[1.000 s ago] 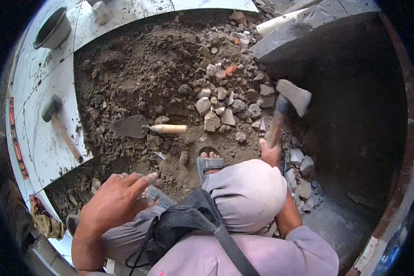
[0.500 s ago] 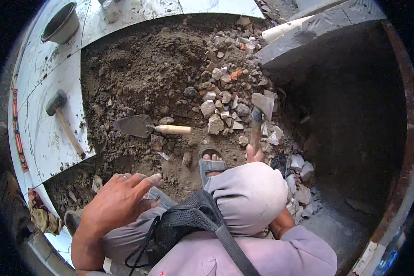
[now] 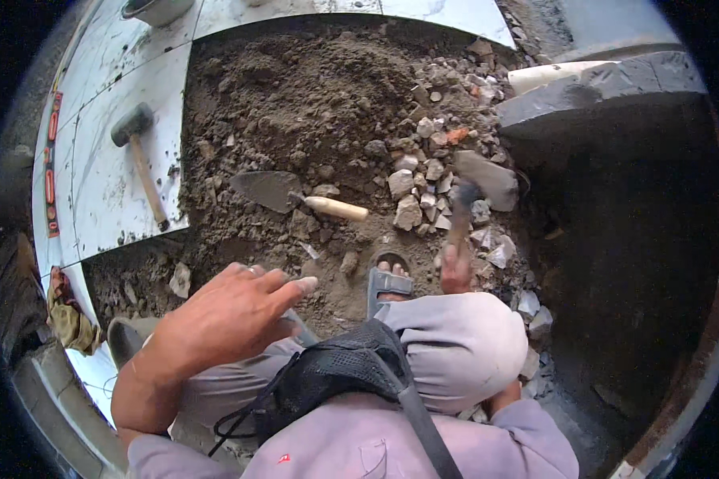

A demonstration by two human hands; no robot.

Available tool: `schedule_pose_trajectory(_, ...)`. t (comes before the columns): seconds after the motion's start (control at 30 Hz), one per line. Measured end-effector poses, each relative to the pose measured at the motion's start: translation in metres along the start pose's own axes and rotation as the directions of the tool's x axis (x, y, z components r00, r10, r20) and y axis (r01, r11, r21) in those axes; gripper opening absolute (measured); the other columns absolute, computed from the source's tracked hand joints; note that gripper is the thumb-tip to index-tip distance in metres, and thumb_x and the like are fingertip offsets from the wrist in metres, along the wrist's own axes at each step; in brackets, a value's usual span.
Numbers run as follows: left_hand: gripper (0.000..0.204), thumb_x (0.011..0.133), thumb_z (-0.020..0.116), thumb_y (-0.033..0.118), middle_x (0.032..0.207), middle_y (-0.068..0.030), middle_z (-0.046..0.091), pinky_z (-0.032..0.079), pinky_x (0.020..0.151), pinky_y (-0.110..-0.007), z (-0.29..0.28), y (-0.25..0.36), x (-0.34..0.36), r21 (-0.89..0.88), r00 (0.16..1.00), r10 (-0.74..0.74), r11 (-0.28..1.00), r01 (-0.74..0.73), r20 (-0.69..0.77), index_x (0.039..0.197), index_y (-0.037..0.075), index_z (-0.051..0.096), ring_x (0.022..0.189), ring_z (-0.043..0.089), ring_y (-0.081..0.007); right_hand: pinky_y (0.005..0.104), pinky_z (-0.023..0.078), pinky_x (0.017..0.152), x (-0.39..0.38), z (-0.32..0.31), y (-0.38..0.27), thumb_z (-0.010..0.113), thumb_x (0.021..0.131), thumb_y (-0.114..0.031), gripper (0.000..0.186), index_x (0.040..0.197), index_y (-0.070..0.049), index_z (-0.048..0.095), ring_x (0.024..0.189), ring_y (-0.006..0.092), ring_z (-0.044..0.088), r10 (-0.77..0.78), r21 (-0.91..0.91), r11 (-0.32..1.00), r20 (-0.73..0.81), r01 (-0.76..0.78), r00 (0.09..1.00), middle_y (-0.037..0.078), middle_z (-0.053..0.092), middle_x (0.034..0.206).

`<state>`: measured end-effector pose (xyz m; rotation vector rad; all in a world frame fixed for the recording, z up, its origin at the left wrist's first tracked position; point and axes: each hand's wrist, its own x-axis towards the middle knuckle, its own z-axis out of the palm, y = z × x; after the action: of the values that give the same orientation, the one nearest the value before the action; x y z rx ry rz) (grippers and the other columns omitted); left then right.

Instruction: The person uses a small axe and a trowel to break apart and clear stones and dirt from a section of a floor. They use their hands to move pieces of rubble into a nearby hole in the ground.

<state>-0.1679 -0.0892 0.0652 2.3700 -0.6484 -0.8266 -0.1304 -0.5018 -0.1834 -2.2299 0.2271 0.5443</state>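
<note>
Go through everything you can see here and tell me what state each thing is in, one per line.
Right hand: shut on the hammer handle.
Hammer: head down on the rubble.
Left hand: open, empty, fingers spread above the knee.
Trowel: lying flat on the soil, unheld.
Mallet: lying on the tiles, unheld.
Stones: broken, loosely piled.
Sandal: on the foot.

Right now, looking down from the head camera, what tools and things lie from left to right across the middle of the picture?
Mallet on the white tiles → trowel on the dirt → pile of broken stones → hammer in the right hand → dark stone slab.
</note>
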Motion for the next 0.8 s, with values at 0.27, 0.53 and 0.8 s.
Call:
schedule_pose_trajectory(0.27, 0.054, 0.085, 0.061, 0.032, 0.101, -0.0118, 0.059, 0.044, 0.082, -0.040, -0.001, 0.010, -0.008, -0.009, 1.000, 0.008, 1.000, -0.008, 0.025, 0.132, 0.012, 0.043, 0.091, 0.059, -0.0313, 0.0415, 0.045, 0.061, 0.027, -0.040, -0.040, 0.036, 0.097, -0.044, 0.049, 0.101, 0.000, 0.055, 0.066, 0.0264, 0.060, -0.095, -0.056, 0.993, 0.123, 0.102, 0.988, 0.015, 0.060, 0.071)
schedule_pose_trajectory(0.53, 0.049, 0.086, 0.060, 0.031, 0.099, -0.0110, 0.059, 0.044, 0.082, -0.042, 0.000, 0.003, -0.005, -0.009, 0.999, 0.031, 0.999, -0.031, 0.017, 0.128, 0.010, 0.046, 0.092, 0.058, -0.0306, 0.0400, 0.045, 0.059, 0.017, -0.029, -0.032, 0.040, 0.096, -0.040, 0.042, 0.106, -0.001, 0.054, 0.063, 0.0239, 0.058, -0.262, 0.042, 0.961, -0.167, 0.272, 0.951, 0.012, 0.060, 0.074)
schedule_pose_trajectory(0.8, 0.037, 0.090, 0.053, 0.035, 0.096, -0.0121, 0.059, 0.043, 0.083, -0.042, 0.012, 0.012, -0.027, -0.016, 0.997, 0.061, 0.998, -0.061, 0.055, 0.111, 0.005, 0.053, 0.096, 0.058, -0.0289, 0.0407, 0.045, 0.063, -0.014, 0.010, 0.016, 0.044, 0.095, -0.038, 0.040, 0.106, -0.001, 0.055, 0.068, 0.0261, 0.058, 0.018, -0.131, 0.991, 0.203, 0.009, 0.979, 0.013, 0.061, 0.077)
